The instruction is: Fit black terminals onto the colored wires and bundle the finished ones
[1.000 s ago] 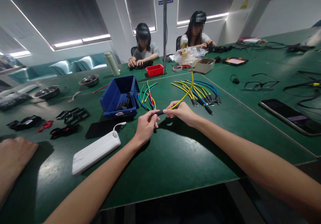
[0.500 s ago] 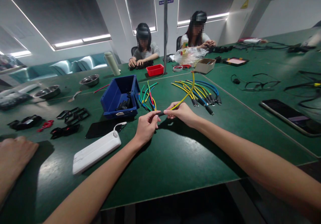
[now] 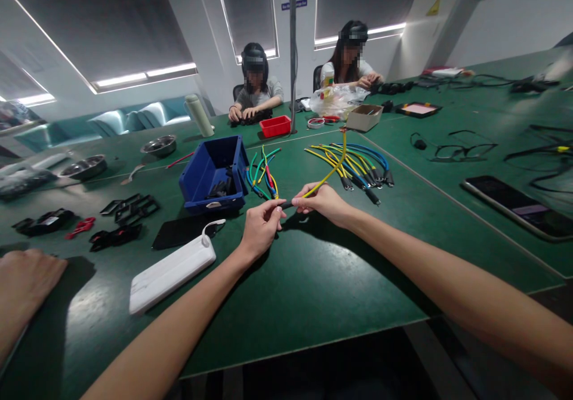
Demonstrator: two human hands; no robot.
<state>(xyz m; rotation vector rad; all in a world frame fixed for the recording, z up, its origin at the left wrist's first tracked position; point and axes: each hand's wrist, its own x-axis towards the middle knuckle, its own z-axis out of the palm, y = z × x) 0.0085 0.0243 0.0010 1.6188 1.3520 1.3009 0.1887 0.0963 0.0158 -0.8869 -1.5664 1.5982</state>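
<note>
The left hand (image 3: 259,228) and the right hand (image 3: 323,202) meet above a broad dark green matte worktable (image 3: 313,280), fingertips almost touching. The right hand is closed around a thin yellow insulated wire (image 3: 329,173), which rises from the fist and curves away to a bare end high beyond it. The left hand pinches a short black sleeve (image 3: 286,204) at the wire's near end, thumb and forefinger pressed together on it.

Just beyond the left hand stands an open blue plastic parts bin (image 3: 213,170) with dark pieces inside, and beside it, between the two hands and farther off, lies a small bunch of green, blue, red and yellow wires (image 3: 264,173). Beyond the right hand a fan of yellow, green and blue wires with black end caps (image 3: 358,164) is spread on the green top. Near the left forearm lies a flat white power bank with a short cable (image 3: 172,271). Well to the right of the right arm rest a dark smartphone (image 3: 521,206) and a pair of black-rimmed glasses (image 3: 465,149).

Far across the table two people sit at work under grey roller blinds (image 3: 107,24), with a small red tray (image 3: 276,125) in front of one. Another person's hand (image 3: 24,280) rests on the surface at the far left.
</note>
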